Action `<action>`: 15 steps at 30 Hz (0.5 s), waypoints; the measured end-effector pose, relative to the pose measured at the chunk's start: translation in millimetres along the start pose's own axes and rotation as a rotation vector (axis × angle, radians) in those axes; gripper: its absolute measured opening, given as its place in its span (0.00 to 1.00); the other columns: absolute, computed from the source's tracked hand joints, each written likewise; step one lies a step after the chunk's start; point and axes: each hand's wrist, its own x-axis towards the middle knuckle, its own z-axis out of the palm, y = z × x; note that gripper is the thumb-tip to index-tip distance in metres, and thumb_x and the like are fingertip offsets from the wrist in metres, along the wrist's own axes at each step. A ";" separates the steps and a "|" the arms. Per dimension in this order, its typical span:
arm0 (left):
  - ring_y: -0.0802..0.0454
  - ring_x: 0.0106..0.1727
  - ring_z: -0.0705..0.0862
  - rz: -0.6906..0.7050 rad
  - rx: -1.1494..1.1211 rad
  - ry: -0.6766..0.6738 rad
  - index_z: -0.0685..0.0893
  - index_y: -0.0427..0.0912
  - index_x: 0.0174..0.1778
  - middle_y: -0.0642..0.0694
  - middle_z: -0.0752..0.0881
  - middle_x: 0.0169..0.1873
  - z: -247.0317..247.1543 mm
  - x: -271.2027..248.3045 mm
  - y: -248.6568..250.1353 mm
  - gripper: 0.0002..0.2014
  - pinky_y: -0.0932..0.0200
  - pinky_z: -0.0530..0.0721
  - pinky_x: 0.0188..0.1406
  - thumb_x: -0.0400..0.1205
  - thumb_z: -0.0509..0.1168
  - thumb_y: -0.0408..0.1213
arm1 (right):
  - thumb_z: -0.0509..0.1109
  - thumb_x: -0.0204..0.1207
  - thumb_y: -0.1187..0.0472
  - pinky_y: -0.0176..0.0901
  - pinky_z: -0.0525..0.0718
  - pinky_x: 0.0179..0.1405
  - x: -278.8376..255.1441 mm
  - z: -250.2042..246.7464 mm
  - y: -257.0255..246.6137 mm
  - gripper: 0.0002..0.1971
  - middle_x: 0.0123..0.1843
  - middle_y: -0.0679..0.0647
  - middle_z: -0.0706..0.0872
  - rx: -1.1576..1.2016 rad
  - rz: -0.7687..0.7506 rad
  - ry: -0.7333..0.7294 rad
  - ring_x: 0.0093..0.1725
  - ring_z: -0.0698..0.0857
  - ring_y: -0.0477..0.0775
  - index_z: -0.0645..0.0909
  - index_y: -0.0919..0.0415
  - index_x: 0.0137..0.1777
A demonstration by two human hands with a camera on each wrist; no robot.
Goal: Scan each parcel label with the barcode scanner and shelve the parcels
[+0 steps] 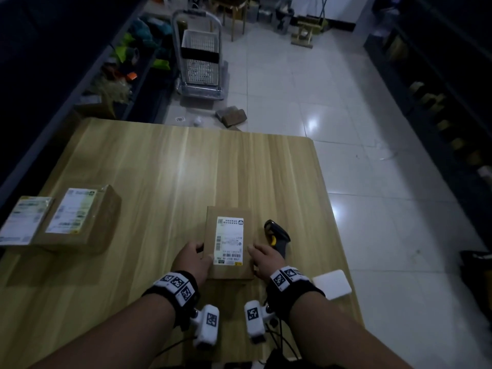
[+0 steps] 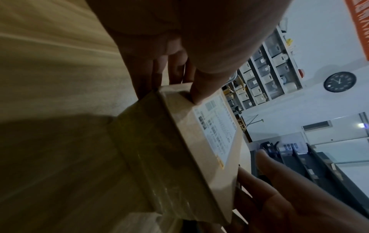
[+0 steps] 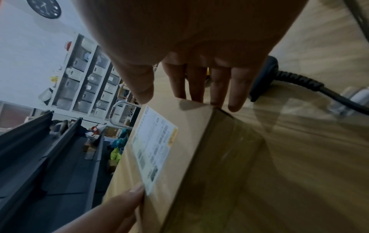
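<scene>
Item held: flat brown cardboard parcel (image 1: 229, 243) bearing a white printed shipping label (image 1: 229, 240) on its upper face, lying on the light wood-grain table (image 1: 165, 166).

Left hand (image 1: 192, 260): at the parcel's left edge, thumb (image 2: 201, 93) pressed on the top face touching the label's corner, fingers (image 2: 147, 78) reaching down the left side. Grips the parcel.

Right hand (image 1: 266, 259): at the parcel's right edge, thumb lying over the top face, fingers (image 3: 217, 88) extended nearly straight down the right side wall. Whether the thumb touches the top cannot be told.

Just beyond the right hand: black and yellow handheld barcode scanner (image 1: 278, 235), lying on the table close to the parcel's right side, its coiled black cable (image 3: 311, 85) trailing off behind the fingers.

Near side of the right wrist: white rounded square pad (image 1: 332, 284), flat on the table by its edge.

Well to the left of the left hand: larger brown cardboard box (image 1: 82, 219) with a white label, touching a second labelled package (image 1: 24, 221) at the table's left edge.

Beyond the table's far edge: white tiled floor (image 1: 332, 107), a metal trolley carrying white baskets (image 1: 199, 54), and dark shelving (image 1: 436, 83) on both sides.
</scene>
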 end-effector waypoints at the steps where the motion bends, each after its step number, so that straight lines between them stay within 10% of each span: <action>1: 0.45 0.62 0.88 0.004 0.018 0.008 0.80 0.48 0.75 0.48 0.88 0.67 -1.0 -0.6 1.2 0.24 0.50 0.87 0.60 0.83 0.75 0.42 | 0.74 0.63 0.26 0.63 0.92 0.64 -1.7 -3.3 0.6 0.34 0.50 0.48 0.94 -0.013 -0.004 0.024 0.52 0.92 0.56 0.92 0.46 0.64; 7: 0.45 0.62 0.89 0.019 0.095 -0.043 0.83 0.47 0.76 0.48 0.90 0.66 -9.0 10.4 11.0 0.28 0.47 0.88 0.65 0.78 0.76 0.43 | 0.71 0.87 0.44 0.45 0.84 0.47 -11.7 -49.1 2.8 0.19 0.50 0.55 0.91 -0.032 0.052 0.325 0.43 0.89 0.56 0.90 0.59 0.65; 12: 0.46 0.60 0.90 0.046 0.130 -0.114 0.83 0.46 0.73 0.49 0.91 0.65 -10.1 15.9 16.4 0.29 0.52 0.87 0.59 0.76 0.81 0.45 | 0.76 0.83 0.46 0.61 0.91 0.56 -5.7 -63.4 19.7 0.20 0.50 0.63 0.94 0.022 0.118 0.427 0.46 0.89 0.64 0.90 0.61 0.64; 15: 0.47 0.59 0.90 0.051 0.159 -0.129 0.83 0.47 0.74 0.50 0.91 0.64 -7.2 19.2 13.4 0.32 0.48 0.89 0.62 0.74 0.82 0.48 | 0.77 0.83 0.46 0.54 0.88 0.54 -0.3 -59.5 22.5 0.18 0.53 0.60 0.91 -0.013 0.145 0.405 0.50 0.89 0.65 0.88 0.59 0.63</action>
